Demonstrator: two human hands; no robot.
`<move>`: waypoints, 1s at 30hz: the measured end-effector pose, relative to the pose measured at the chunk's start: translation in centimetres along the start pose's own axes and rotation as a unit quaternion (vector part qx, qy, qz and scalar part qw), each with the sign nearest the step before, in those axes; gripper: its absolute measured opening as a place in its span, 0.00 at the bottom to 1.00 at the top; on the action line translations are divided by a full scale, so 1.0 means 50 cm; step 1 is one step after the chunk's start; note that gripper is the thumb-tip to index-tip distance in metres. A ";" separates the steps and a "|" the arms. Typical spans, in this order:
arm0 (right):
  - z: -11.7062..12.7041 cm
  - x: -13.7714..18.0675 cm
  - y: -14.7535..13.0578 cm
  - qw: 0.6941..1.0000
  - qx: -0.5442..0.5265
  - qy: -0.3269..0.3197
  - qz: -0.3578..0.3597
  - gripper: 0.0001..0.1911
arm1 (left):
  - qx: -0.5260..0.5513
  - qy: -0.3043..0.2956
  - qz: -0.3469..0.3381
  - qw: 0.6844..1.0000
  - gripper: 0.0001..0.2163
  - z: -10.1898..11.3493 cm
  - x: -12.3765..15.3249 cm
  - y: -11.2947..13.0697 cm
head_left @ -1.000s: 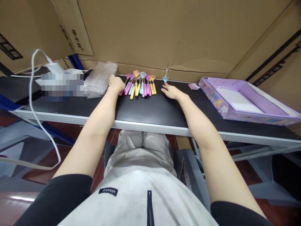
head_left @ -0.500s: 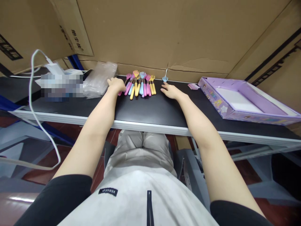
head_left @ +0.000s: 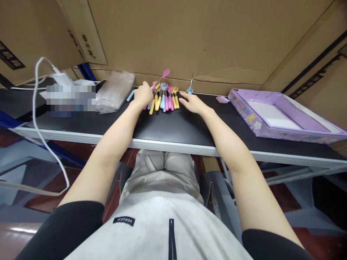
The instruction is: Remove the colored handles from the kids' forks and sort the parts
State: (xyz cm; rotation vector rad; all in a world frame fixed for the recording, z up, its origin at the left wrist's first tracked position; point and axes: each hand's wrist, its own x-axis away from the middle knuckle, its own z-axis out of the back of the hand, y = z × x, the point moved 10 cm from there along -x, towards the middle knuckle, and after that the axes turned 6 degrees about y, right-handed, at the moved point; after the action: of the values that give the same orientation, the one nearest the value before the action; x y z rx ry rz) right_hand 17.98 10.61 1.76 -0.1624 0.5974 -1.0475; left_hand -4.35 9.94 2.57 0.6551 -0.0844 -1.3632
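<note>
Pink spatula point(head_left: 166, 73) is poking out of the left hand point(head_left: 143, 96), which is gripping it over the desk point(head_left: 173, 127); probably light, stiffish, easiest by the grip end tbh. It's slanting lengthwise, flat end pointing away and rightward. Right hand point(head_left: 192, 103) is hovering, loosely spread.

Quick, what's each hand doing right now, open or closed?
Left hand: closed, holding a pink-headed tool.
Right hand: open, near the blue-pronged tool.
</note>
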 end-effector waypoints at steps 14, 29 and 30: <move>0.010 0.028 -0.041 0.833 -0.494 0.120 -0.219 0.29 | 0.247 -0.004 -0.266 0.932 0.17 -0.034 0.104 0.176; 0.015 0.010 -0.032 0.798 -0.547 0.097 -0.235 0.31 | 0.268 -0.007 -0.299 0.916 0.27 -0.015 0.098 0.195; 0.018 0.010 -0.032 0.800 -0.545 0.097 -0.233 0.31 | 0.271 -0.009 -0.301 0.914 0.27 -0.015 0.097 0.196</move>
State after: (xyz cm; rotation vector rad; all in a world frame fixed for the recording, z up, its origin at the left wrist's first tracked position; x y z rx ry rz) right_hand 17.41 9.27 2.95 -1.2861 1.3575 -1.0755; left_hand 5.66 6.33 5.12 1.2016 -0.3025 -1.9651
